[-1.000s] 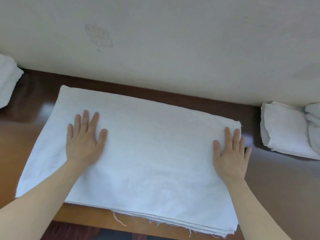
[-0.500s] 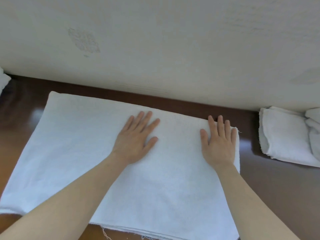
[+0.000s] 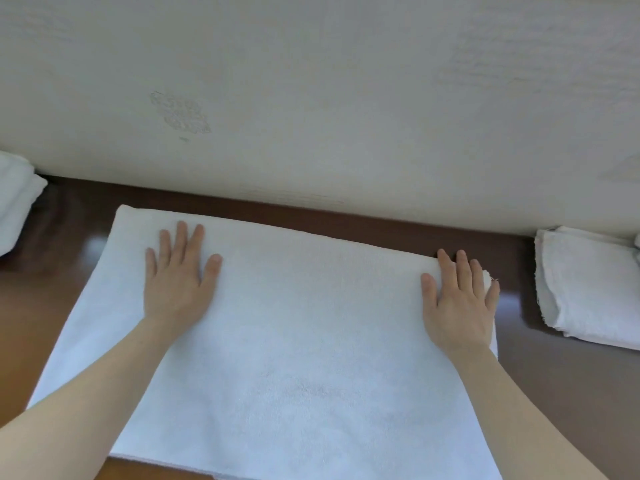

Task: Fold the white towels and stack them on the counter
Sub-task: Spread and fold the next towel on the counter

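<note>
**Towel** (image 3: 294, 341): white, folded to a broad rectangle, laid flat on the counter (image 3: 41, 306) at the centre of view.

**Left hand** (image 3: 178, 278): spread wide, palm pressed flat on the towel at its 10 o'clock. Half a second earlier it was pressed near the towel's middle, close to the other hand. It is now set well apart from it, toward the left end.

**Right hand** (image 3: 457, 303): flat, fingers straight and close together, pressed on the towel's far right corner at 2 o'clock, much as before. Nothing is gripped by either hand.

**Edges:**
- The far edge is smooth and rounded and runs along the wall (image 3: 346, 98), with a dark strip of counter left between at 12 o'clock.
- The right edge is partly covered by the right hand, and a small tuft is shown past the fingertips.
- The near edge is seen close to the bottom of the frame at 6 o'clock.

**Open room:**
- Bare counter is shown at 9 o'clock, between the towel and a white bundle (image 3: 14, 199) cut off by the frame.
- A narrower bare stretch is shown at 3 o'clock, between the towel and the folded towels (image 3: 588, 289) set against the wall.

**Patch** (image 3: 180, 114): a rough mark is noted on the wall at 11 o'clock.
</note>
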Available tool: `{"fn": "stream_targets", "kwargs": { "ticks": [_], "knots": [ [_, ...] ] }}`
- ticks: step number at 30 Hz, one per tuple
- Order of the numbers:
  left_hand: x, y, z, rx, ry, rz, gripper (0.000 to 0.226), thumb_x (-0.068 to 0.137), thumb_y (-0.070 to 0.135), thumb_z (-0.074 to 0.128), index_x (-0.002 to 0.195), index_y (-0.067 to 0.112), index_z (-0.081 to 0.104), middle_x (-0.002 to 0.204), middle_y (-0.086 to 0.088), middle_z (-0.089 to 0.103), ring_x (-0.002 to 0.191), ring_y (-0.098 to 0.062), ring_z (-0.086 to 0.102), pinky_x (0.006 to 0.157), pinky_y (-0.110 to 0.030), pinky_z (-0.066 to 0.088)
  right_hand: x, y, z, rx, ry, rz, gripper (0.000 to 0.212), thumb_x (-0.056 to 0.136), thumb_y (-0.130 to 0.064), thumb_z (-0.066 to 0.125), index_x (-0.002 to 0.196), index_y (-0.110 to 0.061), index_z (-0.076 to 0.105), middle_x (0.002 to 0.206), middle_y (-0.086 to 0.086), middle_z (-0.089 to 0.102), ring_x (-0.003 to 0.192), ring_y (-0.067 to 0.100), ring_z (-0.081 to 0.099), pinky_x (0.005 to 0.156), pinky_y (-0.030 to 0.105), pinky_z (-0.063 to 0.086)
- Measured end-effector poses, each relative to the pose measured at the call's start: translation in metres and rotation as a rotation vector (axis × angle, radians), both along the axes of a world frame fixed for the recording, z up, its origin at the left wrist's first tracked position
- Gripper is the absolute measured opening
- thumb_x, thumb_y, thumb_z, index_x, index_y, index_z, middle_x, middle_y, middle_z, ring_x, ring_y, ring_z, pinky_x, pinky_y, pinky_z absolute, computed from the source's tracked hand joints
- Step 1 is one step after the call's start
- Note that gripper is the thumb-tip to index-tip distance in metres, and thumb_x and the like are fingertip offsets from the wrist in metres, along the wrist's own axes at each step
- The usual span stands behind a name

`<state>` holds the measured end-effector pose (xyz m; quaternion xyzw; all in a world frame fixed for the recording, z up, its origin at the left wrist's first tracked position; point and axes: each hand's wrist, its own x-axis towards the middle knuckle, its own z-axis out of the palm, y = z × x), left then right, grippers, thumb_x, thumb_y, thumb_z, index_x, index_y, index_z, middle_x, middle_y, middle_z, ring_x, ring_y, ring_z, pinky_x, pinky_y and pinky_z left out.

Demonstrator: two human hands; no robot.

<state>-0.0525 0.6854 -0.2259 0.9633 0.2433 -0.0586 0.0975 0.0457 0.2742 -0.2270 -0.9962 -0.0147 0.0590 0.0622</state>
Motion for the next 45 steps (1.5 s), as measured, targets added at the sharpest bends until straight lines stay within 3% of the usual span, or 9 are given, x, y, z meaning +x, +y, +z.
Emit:
{"fn": "stream_targets", "kwargs": {
  "ticks": [7,10,13,17,25,28,37,41,45],
  "knots": [
    [0.046,-0.039,-0.003,-0.001,-0.06,-0.315,0.071,0.096,0.063,0.011,0.159,0.03,0.017,0.166,0.0,0.01,0.154,-0.023,0.001,0.124,-0.042,-0.002,0.01,0.037,-0.002,-0.009,-0.038,0.085,0.07,0.097,-0.061,0.01,0.152,-0.023,0.031,0.158,0.016,0.027,0.148,0.035,0.015,0.119,0.055,-0.001],
    [0.065,-0.061,-0.004,-0.064,-0.123,-0.477,0.064,0.099,0.057,0.021,0.151,0.024,0.04,0.155,-0.004,0.04,0.147,-0.028,0.028,0.123,-0.042,0.01,0.012,0.068,-0.006,0.047,-0.088,0.2,0.063,0.098,-0.054,0.022,0.141,-0.015,0.048,0.15,0.016,0.041,0.14,0.042,0.031,0.117,0.056,0.01],
    [0.069,-0.052,-0.001,-0.077,-0.208,-0.492,0.06,0.098,0.055,0.028,0.132,0.017,0.058,0.126,-0.005,0.058,0.119,-0.031,0.052,0.111,-0.038,0.027,0.012,0.082,-0.002,0.075,-0.174,0.219,0.052,0.099,-0.046,0.028,0.117,-0.009,0.059,0.124,0.016,0.058,0.115,0.04,0.051,0.108,0.055,0.03],
    [0.065,0.0,0.007,0.061,-0.2,-0.452,0.06,0.093,0.064,0.03,0.108,0.017,0.065,0.102,-0.005,0.059,0.093,-0.031,0.054,0.09,-0.036,0.033,0.012,0.073,0.006,0.021,-0.263,0.212,0.046,0.1,-0.044,0.028,0.096,-0.009,0.058,0.088,0.011,0.055,0.081,0.036,0.051,0.084,0.046,0.039],
    [0.049,0.124,0.021,0.203,-0.083,-0.374,0.073,0.083,0.079,0.02,0.081,0.016,0.058,0.081,-0.006,0.062,0.086,-0.032,0.055,0.08,-0.042,0.035,0.018,0.077,0.026,-0.073,-0.234,0.228,0.057,0.096,-0.059,0.026,0.073,-0.011,0.047,0.064,0.006,0.053,0.064,0.035,0.054,0.063,0.039,0.035],
    [0.042,0.146,0.03,0.198,-0.118,-0.422,0.075,0.084,0.077,0.016,0.065,0.013,0.05,0.06,0.001,0.049,0.07,-0.029,0.05,0.071,-0.038,0.03,0.004,0.078,0.043,-0.07,-0.245,0.188,0.072,0.095,-0.066,0.011,0.062,-0.01,0.041,0.055,0.003,0.045,0.053,0.032,0.047,0.054,0.034,0.03],
    [0.011,0.156,0.093,0.124,-0.234,-0.471,0.076,0.08,0.08,0.013,0.05,0.014,0.035,0.044,-0.001,0.041,0.045,-0.02,0.041,0.049,-0.029,0.015,-0.059,0.087,0.12,-0.135,-0.213,-0.042,0.078,0.098,-0.061,0.006,0.06,-0.011,0.052,0.056,0.002,0.047,0.064,0.028,0.043,0.059,0.036,0.032],
    [-0.009,0.16,0.127,0.143,-0.285,-0.438,0.078,0.076,0.084,0.009,0.049,0.014,0.032,0.042,0.0,0.04,0.043,-0.019,0.04,0.047,-0.028,0.018,-0.064,0.089,0.154,-0.145,-0.249,-0.028,0.082,0.086,-0.064,-0.006,0.057,-0.014,0.052,0.056,0.003,0.053,0.063,0.032,0.05,0.059,0.035,0.033],
    [-0.008,0.159,0.18,0.191,-0.313,-0.339,0.089,0.068,0.087,0.0,0.051,0.012,0.044,0.05,-0.003,0.051,0.051,-0.02,0.047,0.048,-0.029,0.022,-0.037,0.105,0.2,-0.097,-0.332,0.03,0.087,0.091,-0.066,0.0,0.071,-0.011,0.065,0.082,0.021,0.068,0.086,0.04,0.061,0.071,0.04,0.037]
  ]
}}
